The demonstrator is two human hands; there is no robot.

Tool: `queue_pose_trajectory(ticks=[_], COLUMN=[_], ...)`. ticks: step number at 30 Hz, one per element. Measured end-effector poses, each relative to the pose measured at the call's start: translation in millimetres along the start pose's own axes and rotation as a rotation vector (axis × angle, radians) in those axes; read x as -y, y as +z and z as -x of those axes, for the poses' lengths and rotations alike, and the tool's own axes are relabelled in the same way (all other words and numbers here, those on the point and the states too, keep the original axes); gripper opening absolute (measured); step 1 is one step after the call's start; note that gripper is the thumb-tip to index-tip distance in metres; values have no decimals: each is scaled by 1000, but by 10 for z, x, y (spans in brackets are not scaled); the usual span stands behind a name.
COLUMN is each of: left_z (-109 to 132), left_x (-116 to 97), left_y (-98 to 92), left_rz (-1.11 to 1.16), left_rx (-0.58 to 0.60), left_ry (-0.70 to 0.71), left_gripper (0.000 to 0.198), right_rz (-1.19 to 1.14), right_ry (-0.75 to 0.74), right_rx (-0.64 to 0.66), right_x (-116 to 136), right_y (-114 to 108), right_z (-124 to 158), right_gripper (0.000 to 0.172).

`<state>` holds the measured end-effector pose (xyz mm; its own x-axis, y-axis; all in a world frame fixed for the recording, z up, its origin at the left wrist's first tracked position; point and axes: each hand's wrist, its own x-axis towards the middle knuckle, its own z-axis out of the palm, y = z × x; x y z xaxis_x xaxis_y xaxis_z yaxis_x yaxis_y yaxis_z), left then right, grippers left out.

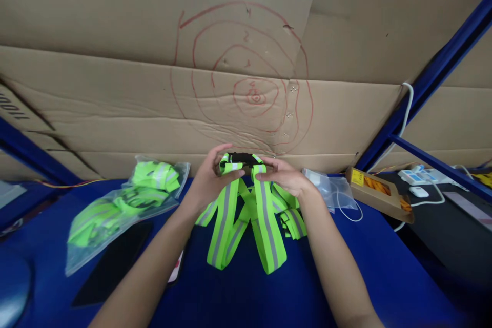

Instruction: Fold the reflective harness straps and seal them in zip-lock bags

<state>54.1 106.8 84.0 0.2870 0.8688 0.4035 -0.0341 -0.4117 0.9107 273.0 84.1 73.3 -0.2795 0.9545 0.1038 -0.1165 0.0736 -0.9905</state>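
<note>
A neon green reflective vest (pixel 265 220) made of straps with grey stripes hangs between my two hands over the blue table. My left hand (pixel 213 174) grips its upper left part, thumb laid over the strap. On the other side my right hand (pixel 283 175) pinches the upper right strap with thumb and fingers. A black section (pixel 242 158) of the vest spans the gap between the hands. Two strap loops dangle toward me. Behind my right wrist lies another bundle of green reflective straps (pixel 295 223), partly hidden.
Clear plastic bags with green reflective straps (pixel 115 215) lie at left, near a black flat sheet (pixel 115 266) and a phone (pixel 176 269). At right are empty-looking plastic bags (pixel 330 189), a cardboard box (pixel 378 195) with orange contents, and a power strip (pixel 426 177). Cardboard (pixel 134 92) stands behind.
</note>
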Motion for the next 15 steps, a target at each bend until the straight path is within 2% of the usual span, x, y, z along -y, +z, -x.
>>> queue_pose_trajectory(ticks=[3,8,12,15], left_z=[-14,-46,-23,39], left_x=[82,271,310,192], left_y=[14,43,134,192], left_rz=[-87,-193,-110,117], left_rx=[4,-73,-132,-58], left_ry=[-11,7,-35,-90], left_gripper=[76,73,61,56], right_rz=[124,100,107,145], right_ry=[53,58,2,-124], right_rx=[-94,-101,-142,-115], right_x=[-38,-80,-33,51], right_y=[-6,3,25,59], right_z=[-10,-39,-34,6], right_gripper=[46,37,36,37])
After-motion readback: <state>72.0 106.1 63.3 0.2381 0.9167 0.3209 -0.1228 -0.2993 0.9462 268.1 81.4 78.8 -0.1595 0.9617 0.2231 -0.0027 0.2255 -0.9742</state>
